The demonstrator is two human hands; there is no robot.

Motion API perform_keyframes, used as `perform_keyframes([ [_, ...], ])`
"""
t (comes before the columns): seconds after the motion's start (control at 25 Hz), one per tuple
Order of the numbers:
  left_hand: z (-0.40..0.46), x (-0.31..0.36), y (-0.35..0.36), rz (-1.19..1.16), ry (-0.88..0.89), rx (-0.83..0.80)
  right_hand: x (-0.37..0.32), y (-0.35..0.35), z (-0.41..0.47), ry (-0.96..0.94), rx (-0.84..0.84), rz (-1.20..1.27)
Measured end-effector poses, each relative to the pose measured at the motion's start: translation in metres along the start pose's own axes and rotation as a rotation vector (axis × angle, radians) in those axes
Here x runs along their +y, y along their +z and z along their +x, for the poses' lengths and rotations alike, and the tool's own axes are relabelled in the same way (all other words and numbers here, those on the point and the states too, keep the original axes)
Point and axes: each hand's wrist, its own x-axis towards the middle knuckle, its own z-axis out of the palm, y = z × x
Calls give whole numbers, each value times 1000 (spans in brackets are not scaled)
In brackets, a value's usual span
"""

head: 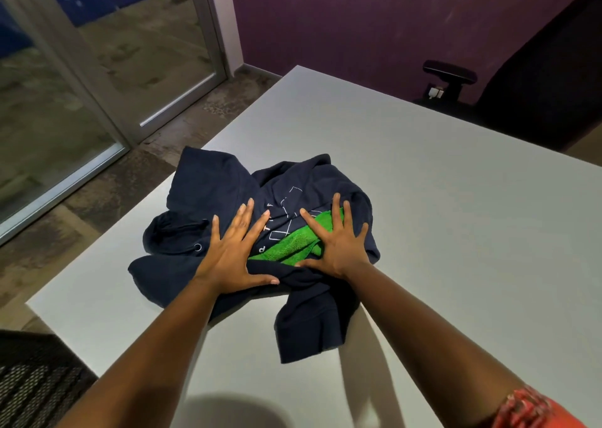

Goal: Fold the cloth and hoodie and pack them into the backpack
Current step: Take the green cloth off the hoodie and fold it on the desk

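A crumpled navy-blue cotton hoodie with thin white line lettering on its chest lies in a loose heap on the pale grey, flat-topped surface, close to that surface's left edge and toward the near side. One dark sleeve or fold trails toward the near edge, ending in a squared cuff. A bright green fleecy cloth sits bunched on top of the hoodie, in the middle of the heap, with navy fabric showing on every side of it.

Both bare hands lie flat on the pile. The left hand presses palm-down on the navy fabric just left of the green cloth; its fingers are straight and spread wide, the thumb stretched out to the right along a fold, gripping nothing. The right hand presses palm-down across the right part of the green cloth and the hoodie beside it, fingers likewise straight and splayed, thumb pointing left, holding nothing. The two thumbs nearly meet over a dark fold at the near side of the cloth.

A black mesh chair shows at the near left corner, and another dark office chair stands beyond the far right side of the surface against a purple wall. Glass panels in metal frames stand at the far left.
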Motion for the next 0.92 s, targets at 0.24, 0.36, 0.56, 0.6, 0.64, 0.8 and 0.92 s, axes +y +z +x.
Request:
perform_keyframes([
  [0.24,6,8,11,-65,-173,131,-16,-16,33,29,7,56],
  [0.36,9,8,15,-65,-201,149,-23,-14,33,51,25,167],
  [0.56,14,6,19,-28,-230,193,-23,-18,42,25,-5,231],
  [0.6,15,6,19,-29,-237,191,-23,-19,45,24,-18,220],
  [0.64,16,5,20,-34,-243,186,-23,-19,47,25,-28,190],
  [0.8,21,0,17,-64,-267,163,-26,-21,59,7,-62,76],
  [0.92,24,-6,14,-82,-285,130,-25,-29,61,-23,-131,85],
])
